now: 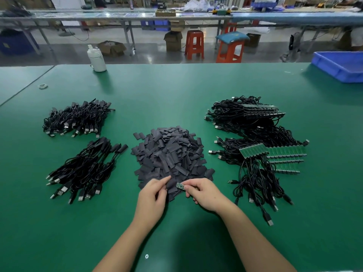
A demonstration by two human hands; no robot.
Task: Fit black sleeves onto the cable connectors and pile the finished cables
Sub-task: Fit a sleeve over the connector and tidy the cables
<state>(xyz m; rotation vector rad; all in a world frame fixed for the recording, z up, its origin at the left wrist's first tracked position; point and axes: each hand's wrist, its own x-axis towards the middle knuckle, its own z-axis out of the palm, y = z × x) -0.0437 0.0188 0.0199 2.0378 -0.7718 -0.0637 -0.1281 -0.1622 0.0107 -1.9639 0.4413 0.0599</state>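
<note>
At the near edge of the green table (196,91), the person's left hand (152,195) pinches a black sleeve (171,185) between thumb and fingertips, its grip clamped on it. The right hand (204,193) holds a small green connector board (181,186), its grip closed on that, the board's tip touching the sleeve's open end. Both meet just in front of the heap of loose sleeves (169,154). To the left lie two piles of finished cables (82,165), the farther one (76,118) well apart from the hands. To the right sits a tangle of bare-board cables (259,146). A blue bin (341,65) stands at the far right corner
</note>
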